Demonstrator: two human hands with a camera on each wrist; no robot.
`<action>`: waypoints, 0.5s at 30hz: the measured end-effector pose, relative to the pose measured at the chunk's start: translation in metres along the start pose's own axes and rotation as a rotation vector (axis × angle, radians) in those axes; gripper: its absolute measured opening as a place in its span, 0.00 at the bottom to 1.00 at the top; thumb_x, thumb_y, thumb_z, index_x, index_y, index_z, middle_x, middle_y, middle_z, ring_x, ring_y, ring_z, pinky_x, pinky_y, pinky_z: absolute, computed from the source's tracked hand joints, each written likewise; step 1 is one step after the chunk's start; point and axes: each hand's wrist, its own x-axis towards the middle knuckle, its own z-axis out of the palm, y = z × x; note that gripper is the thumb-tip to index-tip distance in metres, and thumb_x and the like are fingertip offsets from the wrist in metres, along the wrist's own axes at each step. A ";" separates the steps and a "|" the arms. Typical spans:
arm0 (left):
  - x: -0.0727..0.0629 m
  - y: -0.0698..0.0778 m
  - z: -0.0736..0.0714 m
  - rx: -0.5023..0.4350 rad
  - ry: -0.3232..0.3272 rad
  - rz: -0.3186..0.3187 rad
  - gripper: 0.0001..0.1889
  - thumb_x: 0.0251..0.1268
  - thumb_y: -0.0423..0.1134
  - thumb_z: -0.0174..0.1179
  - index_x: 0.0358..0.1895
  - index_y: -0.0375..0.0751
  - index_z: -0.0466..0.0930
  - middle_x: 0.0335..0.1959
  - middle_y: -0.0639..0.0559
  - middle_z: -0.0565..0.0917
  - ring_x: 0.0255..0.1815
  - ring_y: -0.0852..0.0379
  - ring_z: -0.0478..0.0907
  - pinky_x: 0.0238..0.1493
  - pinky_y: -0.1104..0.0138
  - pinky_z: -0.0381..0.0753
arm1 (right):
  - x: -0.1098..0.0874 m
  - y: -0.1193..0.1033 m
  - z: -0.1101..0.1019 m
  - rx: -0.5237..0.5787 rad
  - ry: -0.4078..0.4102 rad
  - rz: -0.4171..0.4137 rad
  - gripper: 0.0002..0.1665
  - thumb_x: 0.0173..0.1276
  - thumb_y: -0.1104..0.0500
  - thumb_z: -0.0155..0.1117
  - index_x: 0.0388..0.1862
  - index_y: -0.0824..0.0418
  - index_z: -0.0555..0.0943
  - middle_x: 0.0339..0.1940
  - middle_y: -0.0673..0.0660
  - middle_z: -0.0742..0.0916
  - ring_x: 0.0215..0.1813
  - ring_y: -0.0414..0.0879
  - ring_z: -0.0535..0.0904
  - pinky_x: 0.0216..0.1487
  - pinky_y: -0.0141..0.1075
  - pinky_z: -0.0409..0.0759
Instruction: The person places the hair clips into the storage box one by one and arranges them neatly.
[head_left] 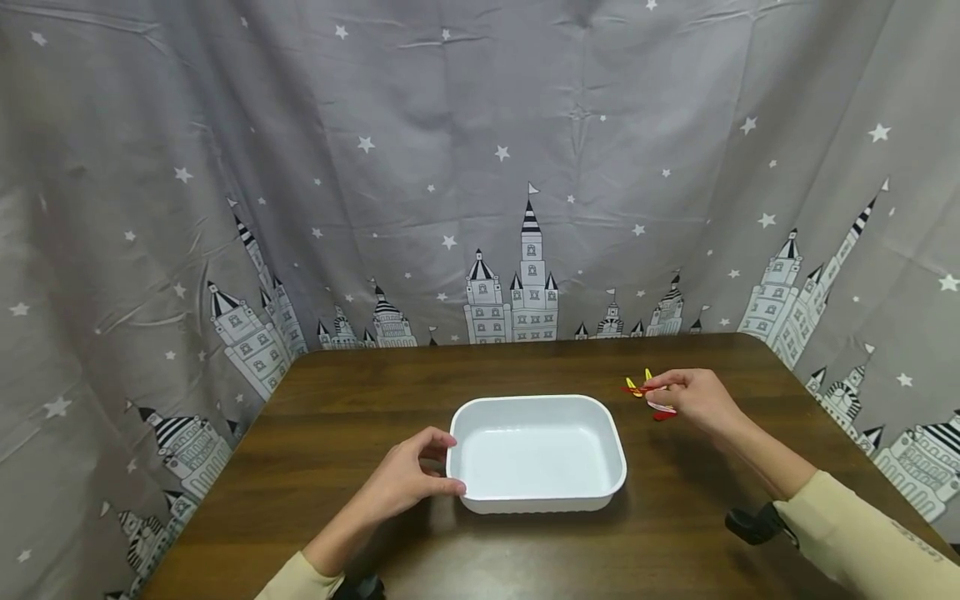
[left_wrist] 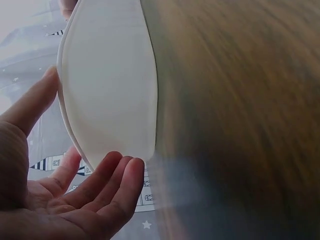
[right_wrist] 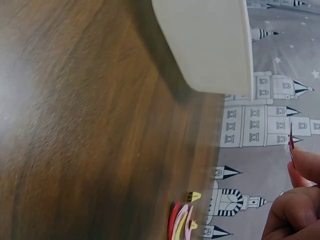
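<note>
My left hand [head_left: 403, 473] holds the left side of a white, deep rectangular dish [head_left: 536, 462]. In the left wrist view its thumb touches the rim, and curled fingers [left_wrist: 112, 187] lie at the outer wall. Right of the dish, my right hand [head_left: 697, 402] pinches a thin red hair clip [right_wrist: 292, 142] between thumb and forefinger, raised above the table. Below and beside that hand lies a small group of hair clips [right_wrist: 181, 222] in red, pink and yellow, partly hidden by the fingers in the head view.
The dish stands on a dark brown wooden table [head_left: 360, 400]. A grey curtain [head_left: 405, 208] printed with castles and stars hangs behind the table and along its sides. A black wrist strap piece [head_left: 752, 527] shows under the right sleeve.
</note>
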 end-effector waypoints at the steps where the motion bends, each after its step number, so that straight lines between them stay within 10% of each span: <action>1: 0.000 0.000 0.000 0.001 0.002 -0.001 0.31 0.46 0.39 0.81 0.54 0.34 0.76 0.49 0.39 0.84 0.45 0.50 0.86 0.47 0.61 0.85 | 0.000 -0.001 0.001 0.009 0.001 0.003 0.21 0.67 0.54 0.70 0.52 0.68 0.85 0.50 0.63 0.88 0.47 0.50 0.81 0.46 0.41 0.81; 10: -0.001 -0.002 0.004 -0.007 0.013 -0.016 0.31 0.46 0.40 0.81 0.54 0.36 0.77 0.50 0.42 0.84 0.46 0.51 0.85 0.48 0.61 0.85 | 0.002 -0.010 0.011 0.019 -0.017 0.018 0.22 0.67 0.51 0.71 0.53 0.66 0.85 0.56 0.65 0.85 0.48 0.52 0.77 0.43 0.41 0.77; 15: -0.001 -0.006 0.003 -0.025 0.019 -0.015 0.30 0.46 0.40 0.81 0.54 0.37 0.78 0.51 0.42 0.83 0.48 0.49 0.85 0.50 0.56 0.85 | 0.006 -0.017 0.018 0.071 -0.038 0.022 0.22 0.66 0.53 0.71 0.53 0.65 0.85 0.27 0.50 0.84 0.28 0.45 0.70 0.27 0.35 0.68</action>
